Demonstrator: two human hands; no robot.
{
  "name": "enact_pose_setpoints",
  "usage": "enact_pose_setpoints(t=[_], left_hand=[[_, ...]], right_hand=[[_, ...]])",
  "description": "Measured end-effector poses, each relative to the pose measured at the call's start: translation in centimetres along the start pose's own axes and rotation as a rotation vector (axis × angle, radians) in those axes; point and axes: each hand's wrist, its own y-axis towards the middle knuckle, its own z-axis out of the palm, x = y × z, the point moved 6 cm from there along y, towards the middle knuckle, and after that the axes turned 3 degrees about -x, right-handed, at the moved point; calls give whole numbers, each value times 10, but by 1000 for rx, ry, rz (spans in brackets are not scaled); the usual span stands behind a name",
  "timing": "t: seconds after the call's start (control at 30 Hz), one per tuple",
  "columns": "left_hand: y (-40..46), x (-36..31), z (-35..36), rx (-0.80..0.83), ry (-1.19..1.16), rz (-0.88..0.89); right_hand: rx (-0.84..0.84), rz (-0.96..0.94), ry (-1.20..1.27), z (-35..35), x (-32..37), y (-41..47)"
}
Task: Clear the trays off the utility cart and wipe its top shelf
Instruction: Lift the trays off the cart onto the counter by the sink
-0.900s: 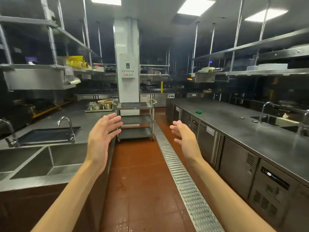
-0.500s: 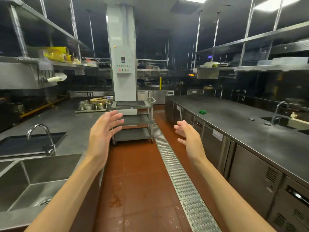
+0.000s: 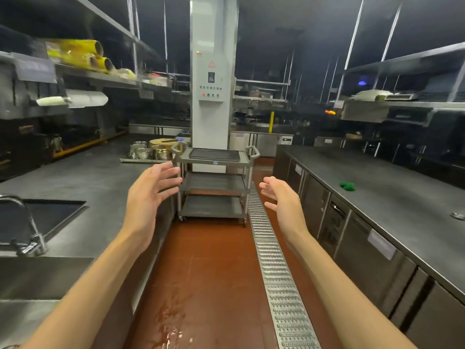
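Observation:
A three-shelf steel utility cart (image 3: 212, 187) stands at the end of the aisle, against a white pillar. A dark flat tray (image 3: 214, 154) lies on its top shelf; the two lower shelves look bare. My left hand (image 3: 148, 197) and my right hand (image 3: 283, 200) are raised in front of me, fingers spread, holding nothing. Both are well short of the cart. A green cloth (image 3: 347, 186) lies on the right counter.
Steel counters line both sides of the red-tiled aisle. A floor drain grate (image 3: 274, 268) runs down it on the right. A sink and faucet (image 3: 27, 222) are at my left. Metal tins on a tray (image 3: 148, 152) sit left of the cart. Wet patches mark the floor (image 3: 173, 323).
The view has advanced down the aisle, so the cart looks larger and closer. The left sink has slid back out of view. Both hands stay raised and spread.

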Motion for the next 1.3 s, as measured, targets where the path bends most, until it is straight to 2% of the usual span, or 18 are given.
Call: enact_pose_setpoints(t=[0.23,0.53,0.77,1.1,1.3], left_hand=[[180,159,20,-80,16,-63],[419,313,86,-47,47,-126],[586,461,117,-83,96,-143],[819,591,138,-165,129,-152],[956,696,138,-150,147,-170]], right_hand=[[10,22,-26,58,-112,204],[-11,47,-38,104,-203,457],[13,99,4,153,-329,658],[111,181,52,250,-427,928],[91,210,20,310,-504,1062]])
